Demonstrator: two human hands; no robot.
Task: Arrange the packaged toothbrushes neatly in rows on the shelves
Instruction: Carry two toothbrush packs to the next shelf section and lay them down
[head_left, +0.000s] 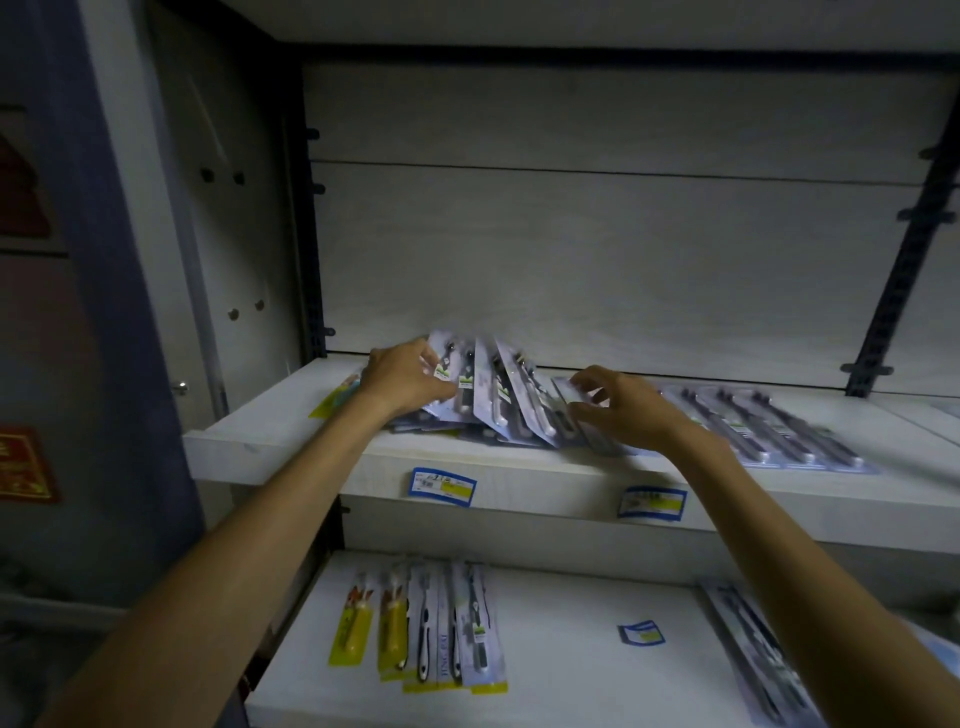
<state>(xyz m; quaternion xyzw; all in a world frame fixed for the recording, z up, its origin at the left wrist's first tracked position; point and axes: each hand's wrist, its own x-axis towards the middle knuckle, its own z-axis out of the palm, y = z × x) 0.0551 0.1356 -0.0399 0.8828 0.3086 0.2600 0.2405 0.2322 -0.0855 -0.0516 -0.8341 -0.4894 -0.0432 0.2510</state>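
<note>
Blue-bordered price tags stuck on the pale wood-grain upper shelf edge, print too blurred to read. Left hand gripping a fanned, tilted stack of grey-white toothbrush packs at mid-shelf, right hand just beside, fingers loosely spread, touching the flat packs. More grey packs lying in a row at right; yellow-carded and grey ones down on the lower shelf.
</note>
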